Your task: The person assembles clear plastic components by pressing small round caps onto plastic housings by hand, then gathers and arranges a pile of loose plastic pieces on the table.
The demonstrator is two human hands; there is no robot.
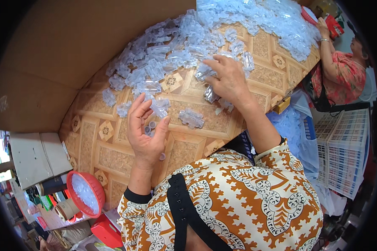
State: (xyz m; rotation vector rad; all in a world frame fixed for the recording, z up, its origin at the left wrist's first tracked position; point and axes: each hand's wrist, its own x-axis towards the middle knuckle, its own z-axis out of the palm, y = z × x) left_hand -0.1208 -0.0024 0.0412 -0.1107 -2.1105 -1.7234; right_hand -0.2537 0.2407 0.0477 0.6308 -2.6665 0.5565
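Here, beyond a lettered shirt (247, 188), the right hand (230, 79) spreads; whether the left hand (146, 133) grips a plastic piece (159, 108) is unclear.

Free passage across the near-left tabletop (118, 146), but a clear plastic heap (182, 42) and cardboard wall (71, 54) beyond.

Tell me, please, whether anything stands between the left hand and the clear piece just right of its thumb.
Nothing visible does: on the thumb side, only tabletop shows between the left hand and that clear piece.
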